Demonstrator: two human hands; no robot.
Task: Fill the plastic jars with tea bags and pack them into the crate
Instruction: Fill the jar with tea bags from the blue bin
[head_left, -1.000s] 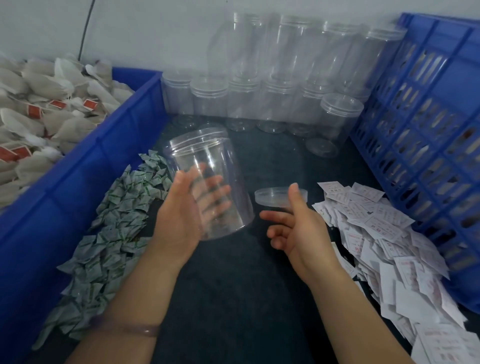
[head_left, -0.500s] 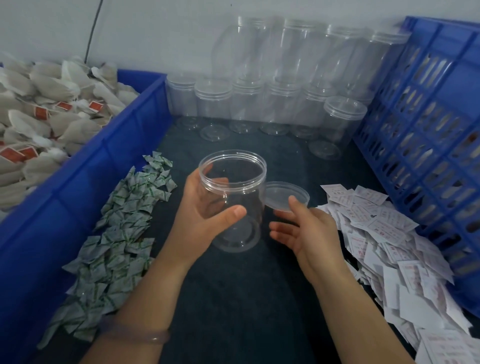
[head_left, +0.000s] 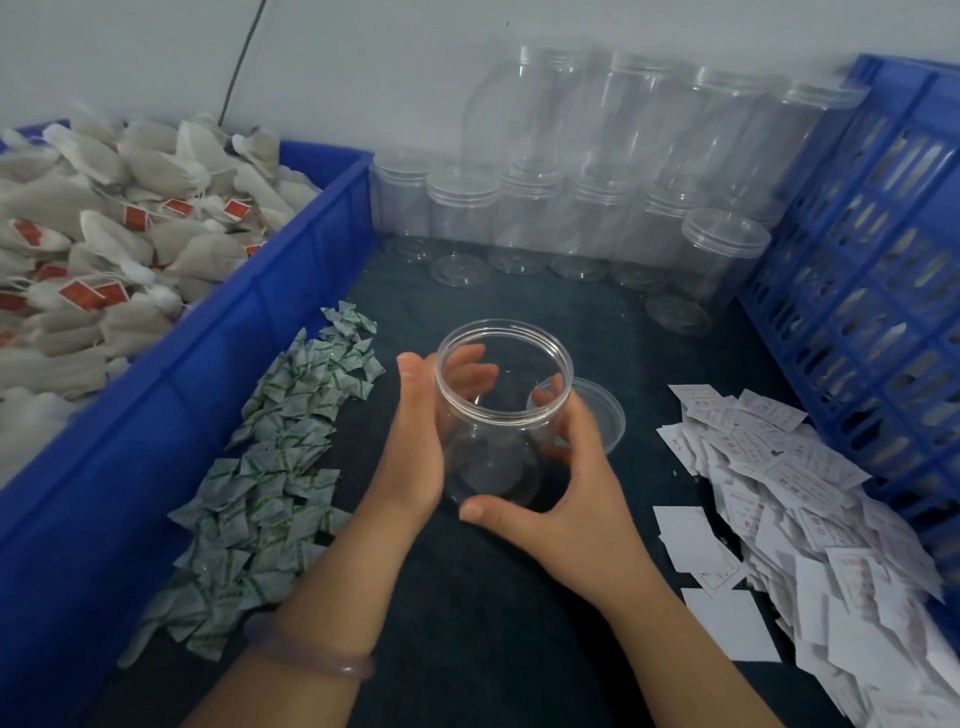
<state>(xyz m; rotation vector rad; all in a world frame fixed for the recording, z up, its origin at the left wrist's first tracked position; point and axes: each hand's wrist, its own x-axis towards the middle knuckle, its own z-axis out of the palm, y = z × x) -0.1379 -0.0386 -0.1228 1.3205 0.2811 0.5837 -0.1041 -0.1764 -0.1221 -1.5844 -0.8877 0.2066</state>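
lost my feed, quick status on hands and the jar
Left hand and right hand both clasp the open jar, upright, empty. Lid off, lying just right of it. Mouth clear, nothing in the way.

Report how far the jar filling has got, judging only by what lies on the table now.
Done: one clear jar is open, its lid lying on the dark mat just behind it. In hand: the left hand and right hand hold that jar upright; it is empty. Left: the tea bags sit in the blue bin, the lidded jars at the back look empty, and whether the blue crate holds any filled jar cannot be told.
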